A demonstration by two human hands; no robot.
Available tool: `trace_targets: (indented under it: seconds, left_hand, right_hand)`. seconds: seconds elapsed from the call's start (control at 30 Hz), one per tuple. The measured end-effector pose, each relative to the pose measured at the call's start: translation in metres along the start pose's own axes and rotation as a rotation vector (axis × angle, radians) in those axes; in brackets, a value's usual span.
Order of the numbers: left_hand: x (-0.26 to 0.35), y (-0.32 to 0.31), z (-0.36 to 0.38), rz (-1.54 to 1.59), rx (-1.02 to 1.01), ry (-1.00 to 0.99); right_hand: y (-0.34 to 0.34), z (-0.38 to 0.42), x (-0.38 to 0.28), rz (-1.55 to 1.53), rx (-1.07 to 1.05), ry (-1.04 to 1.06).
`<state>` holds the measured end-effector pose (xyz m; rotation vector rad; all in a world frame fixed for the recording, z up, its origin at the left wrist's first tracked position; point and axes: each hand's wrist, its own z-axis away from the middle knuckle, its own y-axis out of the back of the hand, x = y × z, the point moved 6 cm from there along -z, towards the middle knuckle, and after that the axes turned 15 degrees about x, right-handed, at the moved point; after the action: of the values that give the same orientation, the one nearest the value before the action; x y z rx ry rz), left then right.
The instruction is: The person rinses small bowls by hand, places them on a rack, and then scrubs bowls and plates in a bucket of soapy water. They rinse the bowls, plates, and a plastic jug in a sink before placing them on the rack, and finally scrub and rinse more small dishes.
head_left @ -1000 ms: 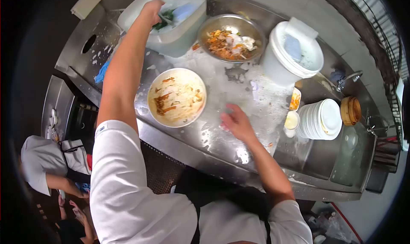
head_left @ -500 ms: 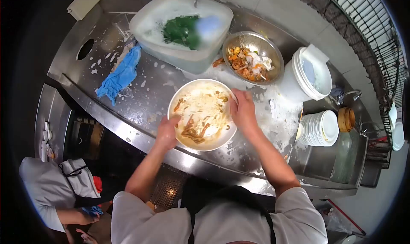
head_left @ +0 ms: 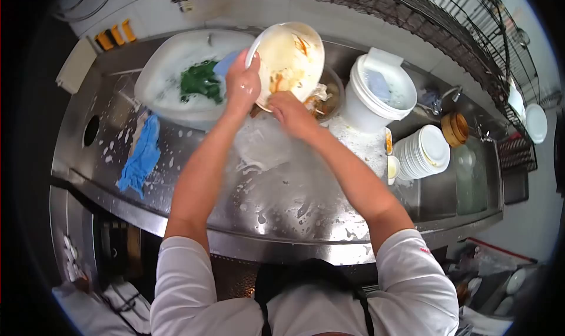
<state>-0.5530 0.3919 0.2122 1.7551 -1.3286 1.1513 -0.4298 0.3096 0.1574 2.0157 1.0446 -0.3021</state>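
Observation:
A large white bowl [head_left: 291, 56] with brown food scraps inside is tipped up over a metal colander [head_left: 335, 95] of food waste, which it partly hides. My left hand [head_left: 243, 83] grips the bowl's left rim, fingers closed. At the lower edge of the bowl is my right hand [head_left: 288, 111], its fingers closed at the food scraps and rim; exactly what they pinch is hidden. Left of the bowl stands a tub of soapy water [head_left: 153, 71] with a green scouring cloth [head_left: 201, 82] in it.
A white bucket [head_left: 362, 103] of suds stands right of the colander. Stacked white plates [head_left: 421, 153] and a bamboo steamer [head_left: 455, 129] are by the sink [head_left: 471, 189]. A blue cloth [head_left: 141, 156] lies on the steel counter [head_left: 265, 206]. A wire rack [head_left: 353, 0] hangs above.
The bowl has gone from near the counter's front up to the colander and now tilts. Both hands moved with it, the right one to its lower edge. The view has shifted.

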Motion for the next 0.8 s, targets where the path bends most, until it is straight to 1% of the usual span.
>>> trace_targets:
  seconds: [0.03, 0.1, 0.17, 0.2, 0.23, 0.27, 0.3, 0.37, 0.4, 0.47, 0.5, 0.53, 0.57, 0.6, 0.63, 0.67, 0.7, 0.73, 0.77, 0.8]
  left_hand:
    - [0.009, -0.006, -0.008, -0.075, -0.012, -0.111]
    - [0.017, -0.019, -0.019, -0.085, -0.032, -0.164]
    - [0.024, -0.025, -0.021, -0.086, -0.028, -0.234]
    - [0.03, -0.03, -0.019, -0.081, -0.018, -0.281]
    - [0.037, -0.034, -0.015, -0.076, -0.011, -0.328]
    - [0.042, -0.036, -0.013, -0.096, 0.023, -0.296]
    - [0.042, -0.036, -0.014, -0.099, 0.078, -0.337]
    - [0.04, -0.038, -0.017, -0.09, 0.184, -0.419]
    - [0.045, -0.034, -0.017, -0.095, 0.2, -0.468]
    - [0.043, -0.023, -0.018, -0.101, 0.266, -0.484]
    - [0.047, -0.015, -0.017, -0.175, 0.309, -0.518]
    - [0.051, -0.006, -0.014, -0.244, 0.35, -0.554]
    - [0.057, 0.003, -0.01, -0.303, 0.388, -0.622]
    - [0.062, 0.013, -0.003, -0.473, 0.356, -0.389]
    - [0.064, 0.025, 0.003, -0.447, 0.4, -0.593]
    - [0.056, 0.042, 0.006, -0.297, 0.329, -0.688]
    - [0.054, 0.059, 0.013, -0.257, 0.259, -0.475]
    - [0.076, 0.059, 0.037, -0.074, 0.257, -0.164]
    - [0.098, 0.057, 0.062, 0.072, 0.27, -0.107]
    - [0.097, 0.062, 0.078, 0.091, 0.234, -0.06]
  right_hand:
    - [0.012, -0.005, 0.014, 0.109, 0.08, 0.079]
    - [0.037, -0.029, 0.028, 0.319, 0.238, 0.244]
    - [0.07, -0.056, 0.036, 0.427, 0.623, 0.059]
    - [0.076, -0.065, 0.049, 0.324, 0.727, -0.098]
    - [0.063, -0.066, 0.046, 0.304, 0.748, -0.069]
    - [0.042, -0.064, 0.043, 0.289, 0.768, -0.041]
    - [0.026, -0.06, 0.042, 0.28, 0.786, -0.008]
    - [-0.009, -0.043, 0.065, 0.169, 0.467, -0.161]
    - [-0.005, -0.035, 0.055, 0.195, 0.43, -0.092]
    - [-0.007, -0.01, 0.089, 0.501, 0.199, -0.099]
    - [-0.004, 0.003, 0.105, 0.651, 0.081, -0.103]
    - [0.0, 0.015, 0.107, 0.796, -0.072, -0.117]
    - [0.016, 0.023, 0.094, 0.653, 0.069, -0.08]
    - [0.037, 0.033, 0.08, 0.523, 0.21, -0.048]
    - [0.069, 0.047, 0.066, 0.409, 0.349, -0.013]
    - [0.103, 0.062, 0.045, 0.327, 0.399, -0.034]
    - [0.137, 0.078, 0.023, 0.247, 0.454, -0.055]
    - [0.172, 0.105, 0.014, 0.265, 0.534, -0.097]
    - [0.201, 0.136, 0.004, 0.311, 0.568, -0.153]
    - [0.227, 0.161, -0.005, 0.325, 0.591, -0.183]
